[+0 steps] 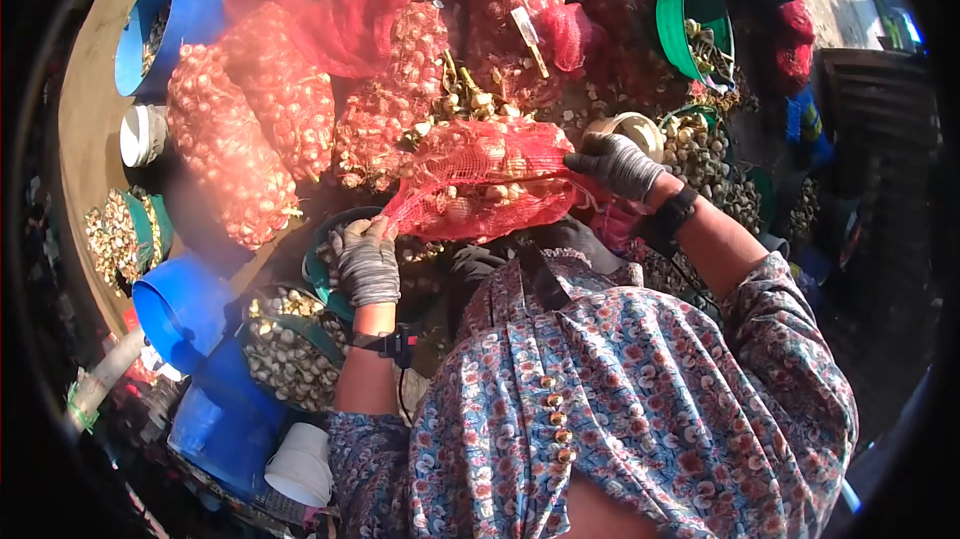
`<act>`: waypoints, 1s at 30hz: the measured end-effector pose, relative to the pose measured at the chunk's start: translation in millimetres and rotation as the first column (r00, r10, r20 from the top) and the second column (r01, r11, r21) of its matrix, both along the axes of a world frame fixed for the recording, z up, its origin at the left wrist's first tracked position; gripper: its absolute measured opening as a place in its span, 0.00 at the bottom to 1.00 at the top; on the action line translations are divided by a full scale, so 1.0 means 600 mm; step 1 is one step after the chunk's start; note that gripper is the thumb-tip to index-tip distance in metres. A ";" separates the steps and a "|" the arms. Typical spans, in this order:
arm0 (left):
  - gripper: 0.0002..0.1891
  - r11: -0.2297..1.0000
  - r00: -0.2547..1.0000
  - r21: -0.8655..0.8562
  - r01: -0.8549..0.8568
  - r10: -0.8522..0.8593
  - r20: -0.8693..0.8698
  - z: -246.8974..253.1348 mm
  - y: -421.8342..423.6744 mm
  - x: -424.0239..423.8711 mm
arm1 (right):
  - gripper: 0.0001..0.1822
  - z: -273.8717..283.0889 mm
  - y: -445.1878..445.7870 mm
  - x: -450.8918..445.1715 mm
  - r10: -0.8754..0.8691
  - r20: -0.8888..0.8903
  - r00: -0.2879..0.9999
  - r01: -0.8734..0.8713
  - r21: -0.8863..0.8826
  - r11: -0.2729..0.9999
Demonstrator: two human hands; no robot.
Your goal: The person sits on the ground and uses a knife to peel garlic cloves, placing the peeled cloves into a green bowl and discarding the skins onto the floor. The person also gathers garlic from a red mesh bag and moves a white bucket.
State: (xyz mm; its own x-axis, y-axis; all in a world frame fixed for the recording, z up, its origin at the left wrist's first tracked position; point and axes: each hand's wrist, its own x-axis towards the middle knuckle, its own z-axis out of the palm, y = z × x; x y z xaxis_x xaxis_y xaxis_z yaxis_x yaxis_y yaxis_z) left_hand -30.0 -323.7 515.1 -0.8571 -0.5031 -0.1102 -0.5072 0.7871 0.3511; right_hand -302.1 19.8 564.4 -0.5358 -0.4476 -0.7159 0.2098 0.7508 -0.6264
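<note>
A red mesh sack (487, 197) of garlic bulbs lies across my lap, its rim stretched between both hands. My left hand (367, 261), in a grey knit glove, pinches the near left corner of the mesh. The upper right edge is gripped by my gloved right hand (619, 164), beside a cream bucket (637, 135). A long gap in the netting runs between the hands, with pale bulbs showing inside. Just beyond the sack rest loose garlic bulbs with cut stems (480, 100). Below my left hand, a dark green tub (319, 269) is partly hidden.
Filled red mesh sacks (225, 141) stand at left and far centre. Blue buckets (184, 306), a green bucket (679, 28) and white buckets (301, 464) surround me. Garlic heaps (705, 149) lie to the right, and a tub of garlic (292, 359) sits at lower left.
</note>
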 end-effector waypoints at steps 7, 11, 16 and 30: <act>0.15 0.918 0.986 0.365 -0.157 0.121 0.119 -0.056 -0.002 -0.008 | 0.19 0.008 -0.004 -0.030 0.085 -0.125 0.989 -0.081 0.034 0.996; 0.15 0.915 0.975 0.388 -0.108 0.021 0.223 -0.100 0.022 0.034 | 0.20 -0.027 -0.056 -0.015 -0.341 0.285 0.896 0.433 -0.388 0.814; 0.16 0.939 0.903 0.241 -0.246 0.131 0.410 -0.018 0.026 -0.038 | 0.17 -0.145 -0.062 -0.036 -0.135 -0.646 0.752 -0.158 -0.375 0.914; 0.09 -0.184 0.648 0.907 0.379 0.753 -0.118 0.206 0.147 -0.176 | 0.08 0.199 0.066 0.081 -0.326 -0.008 0.945 0.287 -0.451 0.845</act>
State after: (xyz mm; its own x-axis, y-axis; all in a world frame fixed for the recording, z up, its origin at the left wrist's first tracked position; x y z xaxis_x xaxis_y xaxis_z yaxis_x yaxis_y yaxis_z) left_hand -135.8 -235.6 638.9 -0.8187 -0.4829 -0.3108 0.2017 -0.7485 0.6317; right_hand -253.3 59.2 684.0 -0.7451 -0.5075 -0.4327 0.3180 0.3000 -0.8994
